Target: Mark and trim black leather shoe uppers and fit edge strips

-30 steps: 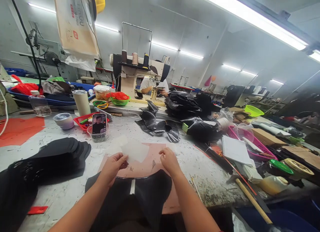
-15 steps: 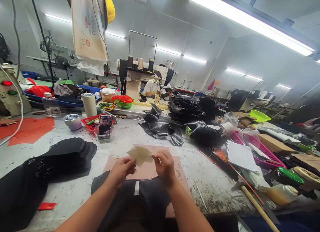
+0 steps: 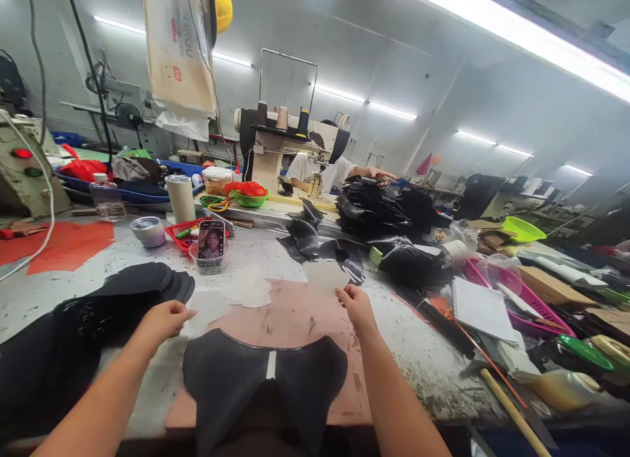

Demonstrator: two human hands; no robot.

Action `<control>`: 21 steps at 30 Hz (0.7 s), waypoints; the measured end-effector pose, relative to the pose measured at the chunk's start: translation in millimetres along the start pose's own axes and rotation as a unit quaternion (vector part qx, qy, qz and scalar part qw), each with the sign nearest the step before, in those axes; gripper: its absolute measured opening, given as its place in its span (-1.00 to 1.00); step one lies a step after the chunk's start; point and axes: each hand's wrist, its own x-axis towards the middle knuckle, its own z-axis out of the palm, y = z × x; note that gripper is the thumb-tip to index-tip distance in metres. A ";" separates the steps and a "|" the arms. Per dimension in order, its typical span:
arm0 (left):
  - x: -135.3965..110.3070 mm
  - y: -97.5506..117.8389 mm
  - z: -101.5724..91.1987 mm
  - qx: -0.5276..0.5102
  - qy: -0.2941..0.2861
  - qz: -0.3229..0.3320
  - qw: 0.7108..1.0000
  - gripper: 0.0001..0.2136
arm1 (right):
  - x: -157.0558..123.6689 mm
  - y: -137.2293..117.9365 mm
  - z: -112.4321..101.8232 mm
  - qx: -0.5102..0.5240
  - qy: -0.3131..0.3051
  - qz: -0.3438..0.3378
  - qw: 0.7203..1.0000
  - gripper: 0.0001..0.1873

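My left hand (image 3: 165, 322) pinches the edge of a thin pale sheet piece (image 3: 209, 309), which extends right from its fingertips over the table. In my right hand (image 3: 358, 307), between thumb and fingers, is another thin pale sheet piece (image 3: 325, 276), held up toward the far edge of the pink board (image 3: 290, 312). Between my forearms lies a black leather-like cut piece (image 3: 231, 371) with a curved top edge and a short white strip (image 3: 271, 365) at its middle. Several loose pale pieces (image 3: 249, 287) lie beyond it, partly on the board.
Stacked black cut pieces (image 3: 138, 293) lie at left. A phone (image 3: 211, 240) leans in a clear tub near a red basket (image 3: 180, 230). At right are a notebook (image 3: 480, 309) and a wooden-handled hammer (image 3: 512, 408). A co-worker's hand (image 3: 377, 173) reaches over a black pile beyond.
My hands have moved apart, left hand leftward and right hand rightward, each now with a pale piece. The black cut piece shows more fully. A co-worker's arm now extends over the far pile.
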 end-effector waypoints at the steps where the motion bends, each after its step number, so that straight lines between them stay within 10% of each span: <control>1: 1.4 -3.6 -2.7 0.065 0.019 0.016 0.998 -0.78 | -3.6 1.3 8.3 0.021 -0.023 0.016 0.999 -0.63; 11: -3.8 8.4 8.6 0.344 -0.036 0.165 0.924 -0.69 | -30.1 -7.0 55.9 0.169 -0.135 0.120 0.969 -0.63; 15: -20.2 46.5 33.3 0.075 -0.084 0.160 0.981 -0.76 | -38.7 -14.8 61.8 0.196 -0.145 0.134 0.960 -0.65; 17: -31.7 65.5 52.3 -0.074 -0.181 0.114 0.974 -0.73 | -43.2 -17.7 64.1 0.208 -0.150 0.137 0.957 -0.66; 21: -39.9 83.0 81.8 -0.138 -0.194 0.106 0.965 -0.68 | -51.4 -18.0 62.9 0.228 -0.149 0.143 0.952 -0.70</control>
